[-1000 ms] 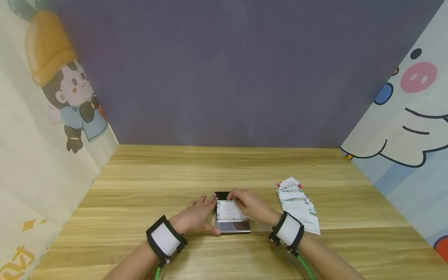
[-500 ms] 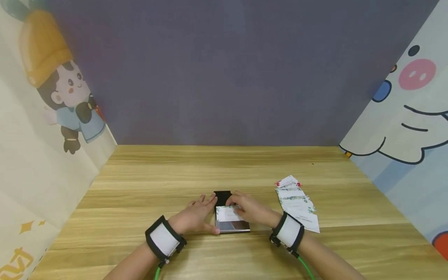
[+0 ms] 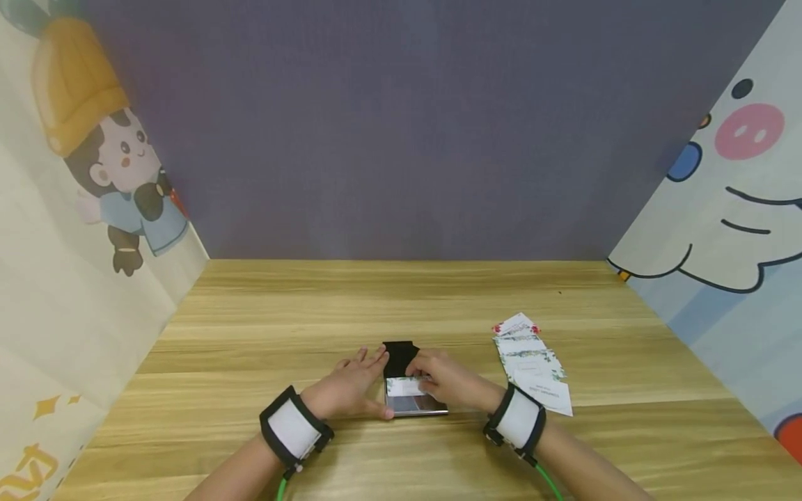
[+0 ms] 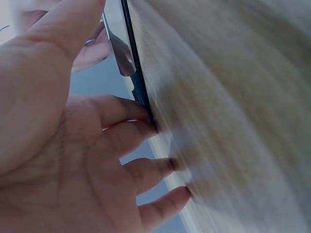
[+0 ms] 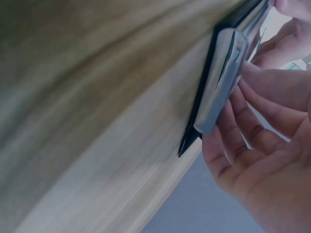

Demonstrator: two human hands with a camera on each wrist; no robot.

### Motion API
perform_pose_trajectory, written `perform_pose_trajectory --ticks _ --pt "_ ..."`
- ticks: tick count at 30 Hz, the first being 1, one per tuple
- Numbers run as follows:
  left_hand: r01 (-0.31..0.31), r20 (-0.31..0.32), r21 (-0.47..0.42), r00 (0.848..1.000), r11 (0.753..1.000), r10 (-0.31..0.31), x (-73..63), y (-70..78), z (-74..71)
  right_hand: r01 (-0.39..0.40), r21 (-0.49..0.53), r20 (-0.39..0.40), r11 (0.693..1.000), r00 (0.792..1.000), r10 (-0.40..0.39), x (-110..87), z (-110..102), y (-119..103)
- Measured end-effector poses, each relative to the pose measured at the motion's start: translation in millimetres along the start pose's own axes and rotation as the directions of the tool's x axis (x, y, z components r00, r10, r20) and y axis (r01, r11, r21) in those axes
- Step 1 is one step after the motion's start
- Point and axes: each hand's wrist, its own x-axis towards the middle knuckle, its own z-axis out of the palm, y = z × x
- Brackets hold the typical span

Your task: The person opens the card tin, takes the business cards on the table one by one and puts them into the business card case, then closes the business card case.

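A business card case lies on the table, its mirror-like pocket (image 3: 407, 406) nearest me and its black flap (image 3: 396, 360) laid back beyond. A white card with a leafy border (image 3: 401, 386) is partly inside the pocket, a narrow strip showing. My left hand (image 3: 349, 391) rests with spread fingers along the case's left side; its thumb touches the near corner, while other fingertips rest on the tabletop in the left wrist view. My right hand (image 3: 446, 376), fingers curled, pinches the card at its right part. In the right wrist view, its thumb (image 5: 272, 85) lies over the case (image 5: 218, 82).
Several printed cards (image 3: 531, 362) lie overlapped in a column on the wooden table (image 3: 282, 306), right of the case. A dark grey panel (image 3: 401, 132) stands behind the table. Cartoon-printed sheets hang at both sides.
The leafy-bordered card has slid toward me into the pocket, so less of it shows and more black flap is uncovered. My right hand moved slightly nearer with it; the left stayed put.
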Motion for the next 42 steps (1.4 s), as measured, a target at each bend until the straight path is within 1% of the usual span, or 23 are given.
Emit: perform_pose_trajectory --ticks 6,10,14,17,21,25,29,34,38,41,42 --pt "-0.002 0.0 0.003 1.0 1.0 0.002 1.2 -1.0 0.5 -0.038 0.008 0.024 0.999 0.999 0.037 -3.6 -1.5 -1.5" --pt "0.0 0.004 0.001 1.0 1.0 0.0 0.8 -0.7 0.4 -0.034 0.013 0.022 0.999 0.999 0.034 -5.0 -2.2 -2.1" --pt "0.0 0.006 0.002 1.0 1.0 0.0 0.3 -0.6 0.4 -0.06 0.038 0.024 0.997 0.998 0.059 -7.9 -3.3 -1.9" --pt "0.0 0.007 0.003 1.0 1.0 0.0 0.4 -0.7 0.7 -0.066 0.049 -0.003 0.997 0.998 0.067 -12.2 -5.0 0.1" --pt "-0.001 0.006 0.009 1.0 1.0 0.001 0.6 -0.7 1.1 -0.045 0.039 -0.062 0.998 0.997 0.048 -20.6 -10.3 5.2" --pt "-0.001 0.003 0.013 1.0 1.0 0.001 0.8 -0.7 1.2 -0.064 0.047 -0.083 0.997 0.994 0.068 -33.6 -19.5 11.8" --pt "0.002 0.001 0.004 1.0 1.0 -0.002 0.6 -1.2 1.3 -0.115 0.033 -0.096 0.993 0.988 0.117 -49.9 -28.2 19.0" --pt "0.002 0.0 0.0 1.0 1.0 -0.002 0.3 -1.1 1.2 -0.185 0.006 -0.127 0.983 0.975 0.185 -72.3 -35.5 29.6" --pt "-0.002 0.0 0.0 1.0 1.0 0.002 0.2 -0.7 1.0 -0.208 -0.012 -0.156 0.978 0.967 0.204 -91.5 -39.8 39.7" --pt "-0.004 -0.002 0.003 1.0 1.0 0.004 0.0 -0.9 1.3 -0.243 -0.015 -0.16 0.97 0.958 0.238 -105.5 -43.1 46.1" --pt "-0.004 -0.003 0.002 1.0 1.0 0.004 0.0 -1.0 1.4 -0.267 -0.012 -0.156 0.964 0.952 0.262 -110.0 -44.2 47.9"
